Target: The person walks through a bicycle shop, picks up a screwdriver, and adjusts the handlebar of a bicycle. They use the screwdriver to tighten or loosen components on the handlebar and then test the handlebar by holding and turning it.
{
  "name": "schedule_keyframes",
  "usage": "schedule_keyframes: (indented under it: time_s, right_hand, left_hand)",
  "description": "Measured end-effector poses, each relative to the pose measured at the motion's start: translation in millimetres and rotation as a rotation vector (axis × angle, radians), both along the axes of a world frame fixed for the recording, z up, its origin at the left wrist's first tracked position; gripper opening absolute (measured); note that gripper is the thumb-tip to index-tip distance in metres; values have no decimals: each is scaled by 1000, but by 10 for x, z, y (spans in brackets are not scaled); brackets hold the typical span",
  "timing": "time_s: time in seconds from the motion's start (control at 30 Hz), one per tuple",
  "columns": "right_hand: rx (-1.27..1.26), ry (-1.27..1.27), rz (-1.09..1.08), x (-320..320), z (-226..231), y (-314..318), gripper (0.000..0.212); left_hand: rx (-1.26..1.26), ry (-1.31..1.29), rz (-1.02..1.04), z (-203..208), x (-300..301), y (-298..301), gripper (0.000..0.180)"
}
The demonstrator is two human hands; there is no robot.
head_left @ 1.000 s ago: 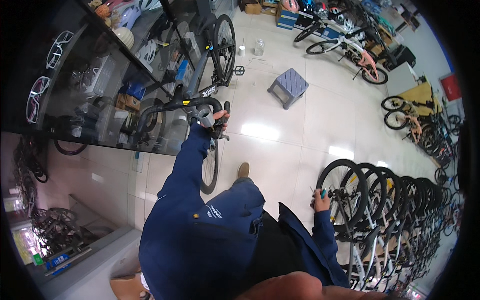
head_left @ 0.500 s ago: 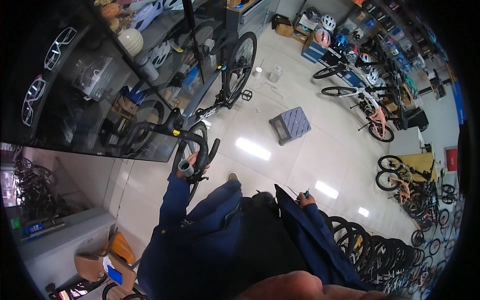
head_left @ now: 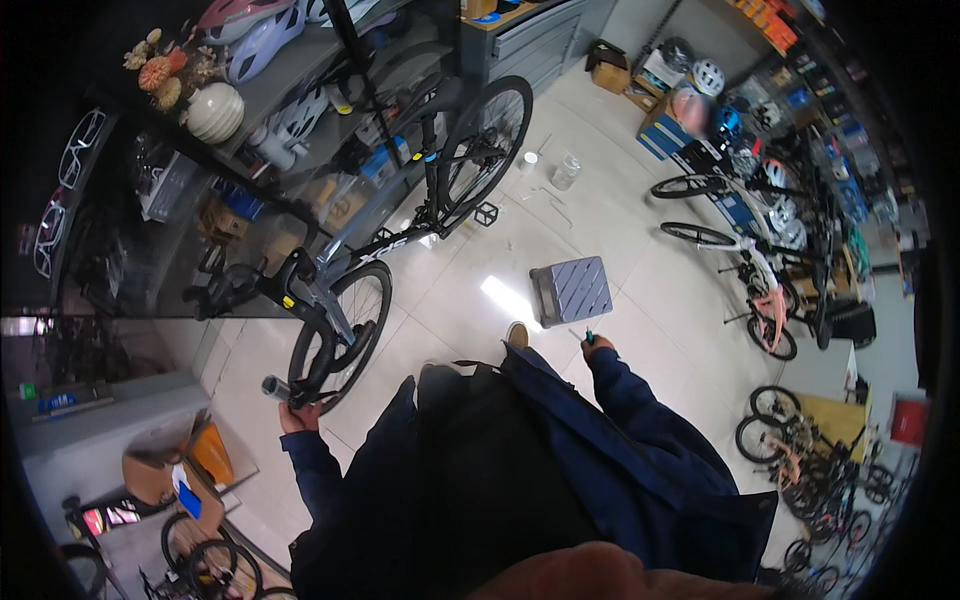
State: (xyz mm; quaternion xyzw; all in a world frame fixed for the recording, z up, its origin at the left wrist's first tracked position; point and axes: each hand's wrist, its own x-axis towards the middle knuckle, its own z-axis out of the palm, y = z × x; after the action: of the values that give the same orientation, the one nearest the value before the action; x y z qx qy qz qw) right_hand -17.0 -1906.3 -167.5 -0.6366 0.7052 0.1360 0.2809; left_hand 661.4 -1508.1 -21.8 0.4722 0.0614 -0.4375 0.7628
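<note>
My left hand (head_left: 302,418) is closed around a small grey cylinder, apparently a cup (head_left: 275,388), right beside the black drop handlebar (head_left: 325,360) of a road bike; whether its fingers also touch the bar I cannot tell. The bike (head_left: 385,240) stands on the floor at the left, front wheel toward me. Out to the right of my body, my right hand (head_left: 600,345) grips a small teal-handled tool (head_left: 588,337) with a thin shaft. Its tip appears near a grey step stool (head_left: 572,292).
Behind the bike is a glass display case (head_left: 250,190) with helmets and a vase. A clear jar (head_left: 566,172) and a white cup (head_left: 529,160) are on the tiles. Small bikes (head_left: 765,300) and boxes line the right. A brown chair (head_left: 150,465) is at lower left.
My view has shifted, and the bike's handlebar and front wheel have turned. My left hand, with the cup, is farther left and lower; my right hand is farther forward, near the stool.
</note>
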Motion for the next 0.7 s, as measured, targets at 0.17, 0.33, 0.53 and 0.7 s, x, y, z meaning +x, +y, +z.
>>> schedule_keyframes:
  time_s: [0.17, 0.33, 0.53, 0.7]
  right_hand:
    - [-231, 123, 216, -236, 63, -1557, 38]
    - [-330, 177, 258, -496, 260, -2719, 42]
    - [-260, 77, 395, -104, -61, -3189, 43]
    - [-38, 112, 880, 799, -654, -3065, 37]
  left_hand:
    - [443, -60, 473, -27, -886, 289, 36]
    - [501, 20, 501, 177, -1653, -113, 39]
    - [498, -79, 530, 354, -1909, -716, 40]
    - [406, -64, 676, 243, -1946, -932, 35]
